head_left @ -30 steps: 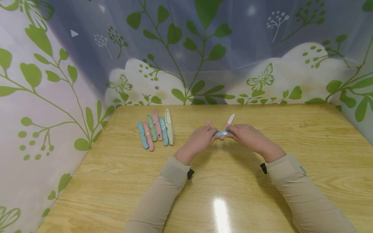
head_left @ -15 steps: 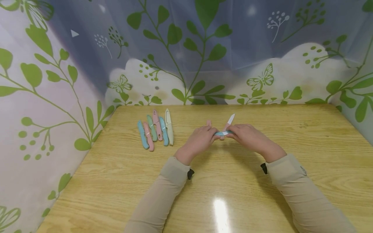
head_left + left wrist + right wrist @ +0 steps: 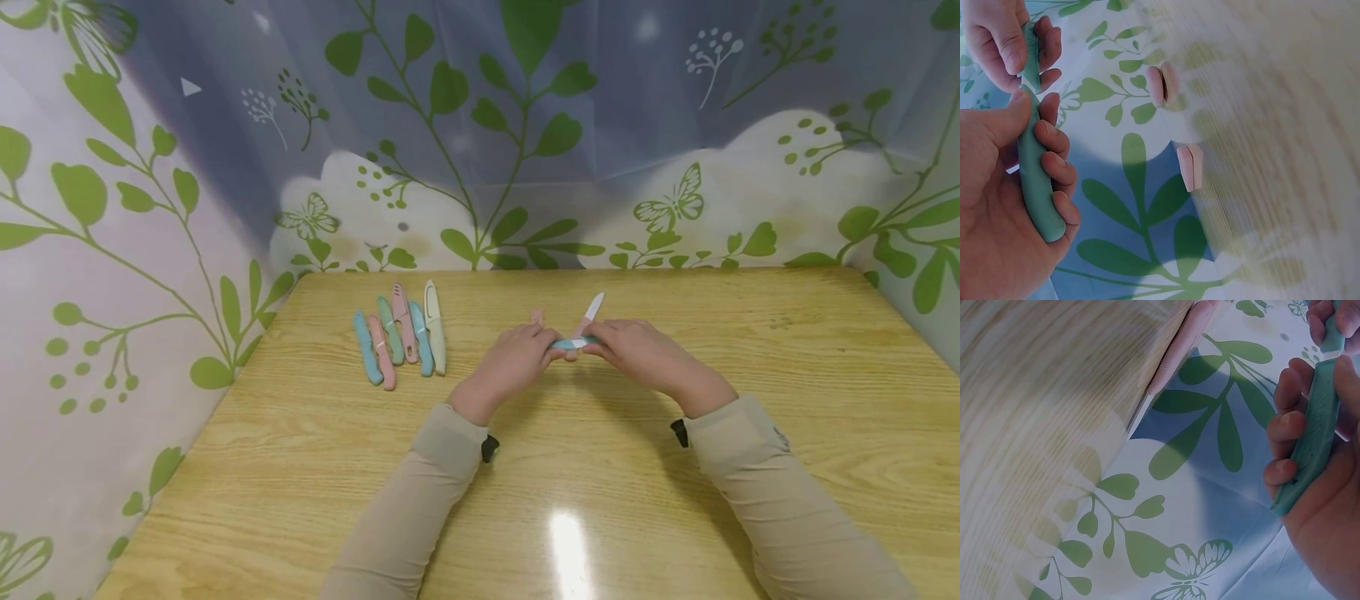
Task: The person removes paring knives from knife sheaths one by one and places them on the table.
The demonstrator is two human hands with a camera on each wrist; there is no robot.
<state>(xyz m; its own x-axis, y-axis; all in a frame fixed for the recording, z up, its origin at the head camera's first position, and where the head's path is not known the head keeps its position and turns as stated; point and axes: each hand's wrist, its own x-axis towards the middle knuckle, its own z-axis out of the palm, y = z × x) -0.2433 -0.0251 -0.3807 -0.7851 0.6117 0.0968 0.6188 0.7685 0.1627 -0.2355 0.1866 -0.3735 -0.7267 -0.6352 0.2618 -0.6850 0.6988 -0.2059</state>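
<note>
In the head view, my left hand (image 3: 513, 360) and right hand (image 3: 651, 360) meet over the table around a small blue knife (image 3: 562, 344). My left fingers curl round its curved handle (image 3: 1038, 175), which looks teal in the left wrist view. The right hand grips its matching sheath (image 3: 1313, 434), seen in the right wrist view. A short bit of white blade shows between handle and sheath. Just beyond the hands lies an unsheathed pink knife (image 3: 587, 322) with a white blade, its handle partly hidden. Past my left hand, the end of a pink sheath (image 3: 537, 317) is visible.
To the left, several knives lie in a row: blue, pink, a green knife (image 3: 391, 329), a pink one with a slotted sheath (image 3: 405, 321), blue, and a cream knife (image 3: 435, 327). The wooden table (image 3: 300, 467) ends at a leaf-patterned cloth backdrop (image 3: 480, 150).
</note>
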